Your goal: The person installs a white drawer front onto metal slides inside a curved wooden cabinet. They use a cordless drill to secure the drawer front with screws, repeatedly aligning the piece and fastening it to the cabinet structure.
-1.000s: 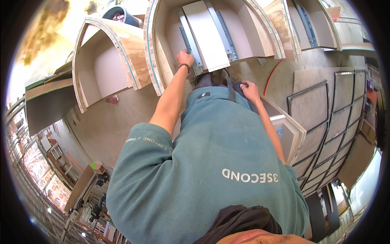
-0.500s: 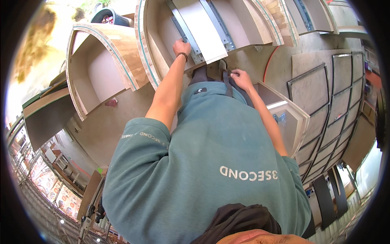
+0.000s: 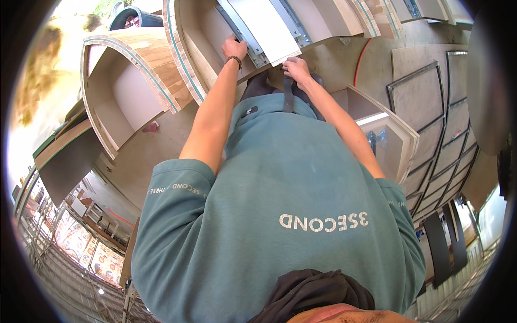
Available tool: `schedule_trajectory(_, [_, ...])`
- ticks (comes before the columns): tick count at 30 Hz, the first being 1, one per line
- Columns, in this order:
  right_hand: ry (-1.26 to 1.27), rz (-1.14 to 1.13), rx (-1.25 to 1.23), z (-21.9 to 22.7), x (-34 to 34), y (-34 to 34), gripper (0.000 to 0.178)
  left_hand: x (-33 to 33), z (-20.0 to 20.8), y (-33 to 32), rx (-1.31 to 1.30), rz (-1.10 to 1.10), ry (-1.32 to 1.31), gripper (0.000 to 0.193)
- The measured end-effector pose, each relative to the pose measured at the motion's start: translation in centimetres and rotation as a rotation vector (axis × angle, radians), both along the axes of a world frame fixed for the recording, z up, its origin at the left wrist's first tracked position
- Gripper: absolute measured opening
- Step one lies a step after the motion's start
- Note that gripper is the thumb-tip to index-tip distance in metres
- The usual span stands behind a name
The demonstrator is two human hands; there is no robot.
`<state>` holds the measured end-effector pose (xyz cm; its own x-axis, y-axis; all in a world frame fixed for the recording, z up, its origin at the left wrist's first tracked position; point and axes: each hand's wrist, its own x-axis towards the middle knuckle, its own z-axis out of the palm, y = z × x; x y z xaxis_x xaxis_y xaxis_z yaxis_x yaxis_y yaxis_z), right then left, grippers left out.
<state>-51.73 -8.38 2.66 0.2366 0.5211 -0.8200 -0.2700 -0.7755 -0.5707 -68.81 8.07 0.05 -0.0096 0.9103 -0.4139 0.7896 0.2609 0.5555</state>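
Observation:
A curved wooden cabinet [image 3: 186, 59] lies before me, and a long white panel [image 3: 264, 27] runs down its middle. Grey metal drawer slides lie along both sides of the panel, a left slide [image 3: 237, 33] and a right slide [image 3: 287, 21]. Beside the left slide, inside the cabinet, is my left hand [image 3: 233, 48], its fingers curled and partly hidden. My right hand [image 3: 296, 69] is at the panel's near end, fingertips pinched together close to its edge. Whatever either hand grips is too small or hidden to make out.
Another curved cabinet [image 3: 121, 91] stands at the left, near a dark bucket [image 3: 134, 19]. A box-like cabinet [image 3: 396, 132] with clear plastic inside sits at my right. Beyond it lie black metal frames [image 3: 414, 81] on boards. An orange hose [image 3: 362, 62] crosses the floor.
My right hand has moved forward and left, from beside my leg to the near end of the white panel. My left hand stays by the left slide. The view has shifted slightly.

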Motion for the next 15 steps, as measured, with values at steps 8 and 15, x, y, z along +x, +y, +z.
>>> schedule_trajectory(8, [0.132,-0.199,-0.029,-1.5,-0.6,-0.7,0.038,0.1,1.7,-1.1,0.035,-0.104,-0.048,0.034])
schedule_trajectory(15, [0.297,-0.268,0.117,-2.7,-2.1,-1.9,0.052,-0.3,0.6,-0.2,0.017,-0.166,-0.057,0.037])
